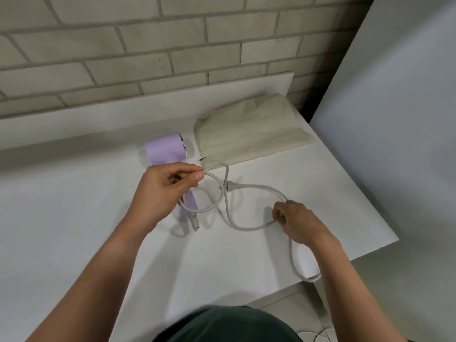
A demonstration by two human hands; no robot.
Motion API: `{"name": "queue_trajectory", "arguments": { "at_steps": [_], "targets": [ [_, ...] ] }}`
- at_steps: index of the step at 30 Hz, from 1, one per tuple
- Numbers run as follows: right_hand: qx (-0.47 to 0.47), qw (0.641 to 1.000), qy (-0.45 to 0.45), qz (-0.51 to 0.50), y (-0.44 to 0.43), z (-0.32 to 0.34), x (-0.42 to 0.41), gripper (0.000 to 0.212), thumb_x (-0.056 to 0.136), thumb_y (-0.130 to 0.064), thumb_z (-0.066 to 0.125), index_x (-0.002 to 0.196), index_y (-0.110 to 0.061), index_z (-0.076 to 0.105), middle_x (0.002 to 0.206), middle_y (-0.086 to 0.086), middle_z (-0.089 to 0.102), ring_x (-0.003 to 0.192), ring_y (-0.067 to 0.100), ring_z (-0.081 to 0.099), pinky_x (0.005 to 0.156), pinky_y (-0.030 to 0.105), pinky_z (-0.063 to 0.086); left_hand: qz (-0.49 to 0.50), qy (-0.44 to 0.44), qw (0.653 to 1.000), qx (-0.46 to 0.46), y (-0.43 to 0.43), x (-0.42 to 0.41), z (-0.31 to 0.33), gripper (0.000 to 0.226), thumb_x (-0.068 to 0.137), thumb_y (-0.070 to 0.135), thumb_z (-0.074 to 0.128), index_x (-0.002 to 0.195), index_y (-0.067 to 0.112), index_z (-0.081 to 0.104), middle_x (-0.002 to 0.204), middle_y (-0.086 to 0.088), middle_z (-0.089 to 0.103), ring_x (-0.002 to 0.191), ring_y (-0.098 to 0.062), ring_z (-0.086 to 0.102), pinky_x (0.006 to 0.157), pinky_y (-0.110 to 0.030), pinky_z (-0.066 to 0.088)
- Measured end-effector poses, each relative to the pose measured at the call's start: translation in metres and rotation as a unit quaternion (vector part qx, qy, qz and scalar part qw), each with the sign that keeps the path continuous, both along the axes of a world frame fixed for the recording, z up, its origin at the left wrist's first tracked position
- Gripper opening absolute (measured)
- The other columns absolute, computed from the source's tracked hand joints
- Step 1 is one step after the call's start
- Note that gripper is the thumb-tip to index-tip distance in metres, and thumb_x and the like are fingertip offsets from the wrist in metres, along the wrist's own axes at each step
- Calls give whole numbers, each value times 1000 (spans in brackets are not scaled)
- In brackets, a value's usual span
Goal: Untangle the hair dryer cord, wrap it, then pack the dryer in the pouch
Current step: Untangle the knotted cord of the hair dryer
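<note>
The left hand pinches one loop and the right hand grips another of the grey cord, spreading its crossing open, lilac hair dryer at 11 o'clock beside the beige pouch.

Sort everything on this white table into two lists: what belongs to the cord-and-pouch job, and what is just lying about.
Part of the job:
- lilac plastic hair dryer
- pale grey cord, pinched by the left hand and right hand
- white plug
- cream fabric pouch

Just lying about:
- small green twist of wire near the pouch; purpose unclear
- white table
</note>
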State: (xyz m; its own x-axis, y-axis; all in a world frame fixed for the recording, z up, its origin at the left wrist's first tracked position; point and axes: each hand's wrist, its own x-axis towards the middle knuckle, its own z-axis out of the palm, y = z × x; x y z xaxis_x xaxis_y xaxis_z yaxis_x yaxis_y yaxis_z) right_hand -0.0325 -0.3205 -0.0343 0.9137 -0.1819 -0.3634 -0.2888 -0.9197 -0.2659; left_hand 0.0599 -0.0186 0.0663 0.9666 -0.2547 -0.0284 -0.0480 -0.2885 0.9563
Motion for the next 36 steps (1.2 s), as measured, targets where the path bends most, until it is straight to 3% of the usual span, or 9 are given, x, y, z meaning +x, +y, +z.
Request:
{"name": "queue_trajectory", "arguments": {
  "at_steps": [3, 7, 12, 15, 19, 22, 25, 31, 36],
  "targets": [
    [-3, 997, -71, 18, -1, -9, 11, 19, 103, -10, 49, 106, -22, 64, 100, 0, 53, 81, 33, 63, 73, 42, 56, -14, 32, 999, 5, 3, -1, 0, 8, 90, 21, 78, 97, 25, 81, 81, -6, 76, 67, -6, 66, 48, -20, 44],
    [-26, 988, -148, 25, 1, -14, 25, 21, 101, -6, 54, 113, -15, 68, 105, 6, 59, 81, 36, 65, 63, 33, 43, -44, 64, 997, 1, 2, -6, -2, 15, 88, 14, 79, 100, 23, 81, 88, -29, 66, 54, -8, 51, 47, -20, 45],
    [33, 967, -248, 41, 14, 7, 29, 37, 92, 3, 63, 125, -13, 69, 119, 8, 64, 103, 34, 65, 83, 45, 57, -46, 57, 997, 10, 4, -8, 0, 16, 88, 17, 79, 100, 28, 81, 87, -29, 68, 52, -8, 47, 47, -20, 44],
    [167, 918, -357, 44, 47, 51, 26, 38, 96, -8, 67, 132, -21, 65, 126, -5, 61, 111, 14, 63, 95, 31, 53, -73, 55, 995, 25, 4, -10, 4, 17, 88, 20, 80, 100, 31, 82, 84, -22, 75, 58, -8, 56, 49, -20, 44],
    [272, 903, -299, 145, 83, 93, 25, 51, 97, -28, 72, 144, -30, 55, 138, -19, 59, 129, -3, 51, 107, 14, 39, -111, 47, 992, 41, 1, -15, 9, 16, 87, 27, 81, 100, 37, 83, 84, -11, 77, 64, -10, 59, 51, -21, 44],
    [271, 913, -262, 159, 80, 94, 32, 27, 99, -35, 68, 125, -31, 73, 115, -17, 74, 110, 2, 61, 95, 21, 46, -121, 44, 991, 37, 0, -19, 11, 14, 89, 29, 79, 97, 39, 83, 85, -7, 78, 65, -10, 58, 53, -22, 44],
    [245, 916, -276, 156, 73, 91, 32, 19, 99, -37, 68, 114, -34, 78, 97, -15, 75, 94, 5, 61, 87, 25, 48, -112, 113, 987, -19, 2, -19, 12, 17, 98, 27, 67, 100, 29, 83, 87, 2, 76, 74, -14, 60, 57, -23, 48],
    [219, 945, -185, 158, 72, 99, 29, 38, 100, -40, 65, 138, -40, 63, 110, -18, 73, 88, 9, 67, 87, 21, 49, -121, 172, 977, -32, 2, -13, 8, 21, 97, 10, 67, 114, 16, 78, 94, -3, 75, 80, -13, 60, 60, -22, 51],
    [281, 930, -221, 89, 73, 92, 30, 7, 91, -30, 79, 97, -29, 77, 91, -16, 76, 90, 0, 67, 81, 18, 49, -104, 203, 973, -48, -4, -9, 7, 22, 95, 6, 70, 114, 12, 77, 94, -5, 74, 80, -13, 62, 63, -22, 54]
  ]
}}
